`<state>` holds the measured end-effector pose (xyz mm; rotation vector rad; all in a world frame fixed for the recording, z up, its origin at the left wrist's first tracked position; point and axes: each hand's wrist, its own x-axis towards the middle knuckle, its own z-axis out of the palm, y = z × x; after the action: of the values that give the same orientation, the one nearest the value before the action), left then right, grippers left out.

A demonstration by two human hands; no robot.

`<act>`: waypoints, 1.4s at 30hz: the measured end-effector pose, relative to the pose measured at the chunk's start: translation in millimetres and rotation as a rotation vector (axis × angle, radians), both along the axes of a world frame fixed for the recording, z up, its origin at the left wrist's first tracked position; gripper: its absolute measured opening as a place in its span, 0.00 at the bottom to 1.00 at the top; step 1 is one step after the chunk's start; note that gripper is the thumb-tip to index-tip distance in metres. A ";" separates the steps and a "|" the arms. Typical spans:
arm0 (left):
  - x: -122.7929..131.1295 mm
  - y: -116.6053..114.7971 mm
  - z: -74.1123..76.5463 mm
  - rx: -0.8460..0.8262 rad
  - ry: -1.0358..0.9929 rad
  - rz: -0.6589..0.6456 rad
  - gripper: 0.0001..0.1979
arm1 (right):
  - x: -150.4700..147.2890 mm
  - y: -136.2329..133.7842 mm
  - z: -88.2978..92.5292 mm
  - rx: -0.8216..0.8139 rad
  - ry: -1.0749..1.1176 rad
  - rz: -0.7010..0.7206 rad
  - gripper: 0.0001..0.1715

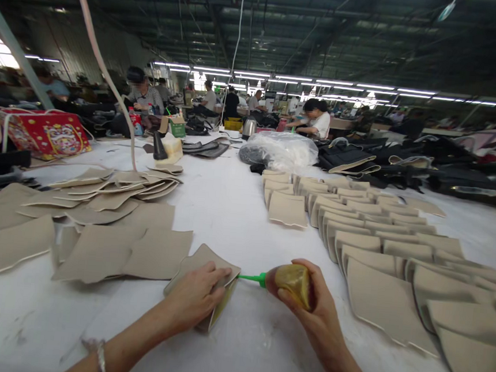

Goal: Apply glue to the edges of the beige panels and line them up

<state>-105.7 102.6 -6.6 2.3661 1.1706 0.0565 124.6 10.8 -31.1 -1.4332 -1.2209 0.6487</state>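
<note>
My right hand (314, 299) is wrapped round a squeeze bottle (289, 283) of yellow-brown liquid, tipped on its side. Its thin green nozzle (251, 278) points left and reaches the edge of a beige panel (202, 257). Over that panel lies my left hand (199, 292), fingers bent and pressing on it; whether they also pinch its edge I cannot tell. Beneath, a folded-back part with a shiny yellowish surface (222, 308) shows. A loose pile of similar beige panels (155, 253) lies to the left, and overlapping rows of them (377, 296) spread out on the right.
The white tabletop (224, 207) stretches away from me. Farther back are a clear plastic bag (281, 148), a metal kettle (249, 128) and black pieces (354, 158). A red patterned bag (48, 134) stands at left, near a hanging cable (105, 75). Several people sit working beyond.
</note>
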 end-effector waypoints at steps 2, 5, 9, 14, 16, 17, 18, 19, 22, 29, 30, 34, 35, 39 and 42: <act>0.6 0.6 0.2 -0.006 -0.006 0.002 0.22 | 1.9 2.4 -1.0 0.029 -0.018 -0.007 0.29; 1.6 1.5 0.3 -0.005 -0.006 0.010 0.22 | 1.0 -0.5 -2.4 0.065 -0.103 -0.015 0.28; 2.8 2.4 1.1 -0.005 -0.009 0.010 0.22 | -0.5 -5.0 -2.4 0.089 -0.171 -0.022 0.27; 3.6 1.5 3.2 -0.010 -0.011 0.012 0.22 | -1.7 -4.9 -1.3 0.111 -0.189 -0.018 0.28; 3.5 0.9 3.1 -0.009 -0.009 0.012 0.22 | -4.0 -5.9 0.1 0.089 -0.149 0.001 0.27; 3.2 0.9 2.7 -0.007 -0.009 0.013 0.22 | -5.3 -6.7 1.2 0.068 -0.102 0.016 0.27; 2.8 1.2 2.1 -0.006 -0.012 0.014 0.22 | -6.5 -7.4 2.5 0.045 -0.031 0.029 0.27; 2.2 1.9 1.3 -0.006 -0.018 0.015 0.22 | -7.4 -8.1 3.8 0.021 0.068 0.044 0.25; -0.6 5.6 -1.8 -0.020 -0.054 0.006 0.22 | -6.5 -8.3 6.3 -0.051 0.481 0.104 0.19; -3.2 11.9 -5.4 -0.051 -0.115 -0.022 0.23 | 1.8 -6.4 3.4 -0.018 0.658 0.055 0.20; -2.7 12.1 -5.3 -0.056 -0.114 -0.025 0.23 | 1.3 -6.8 3.4 0.000 0.567 0.029 0.22; -1.5 12.7 -6.5 -0.071 -0.116 -0.035 0.23 | -2.9 -8.4 3.2 0.041 0.166 -0.004 0.28; -1.6 12.8 -7.0 -0.068 -0.116 -0.035 0.23 | -4.0 -8.4 3.0 0.048 0.098 0.019 0.29; -2.7 12.0 -8.1 -0.046 -0.108 -0.030 0.22 | -5.9 -5.2 4.2 0.078 -0.058 0.117 0.28; -2.8 11.2 -7.0 -0.044 -0.108 -0.026 0.22 | -3.6 -0.5 6.7 0.103 -0.131 0.091 0.27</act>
<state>-108.5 113.8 -13.6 2.3092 1.0798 0.1465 121.0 10.3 -24.4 -1.3572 -1.4093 0.5523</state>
